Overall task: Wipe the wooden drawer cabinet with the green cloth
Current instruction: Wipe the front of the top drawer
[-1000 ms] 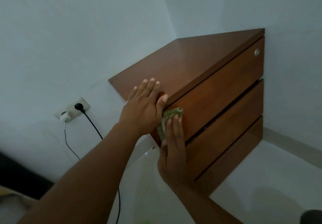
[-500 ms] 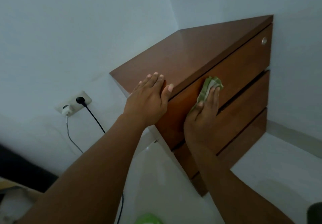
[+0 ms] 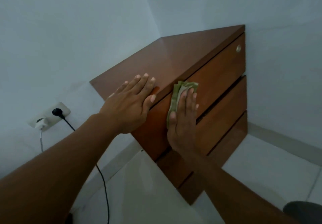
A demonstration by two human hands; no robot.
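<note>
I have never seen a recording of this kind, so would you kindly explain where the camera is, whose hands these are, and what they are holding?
There is no machine here. A person works with bare hands, and every picture comes from one wide-angle camera worn on the head, looking forward and down. The left hand lies flat on top of the wooden drawer cabinet, near its front edge. The right hand presses a folded green cloth with straight fingers against the top drawer front. The cabinet stands in a corner of the room. On the wall to its left, a socket holds a black plug and a white charger.
</note>
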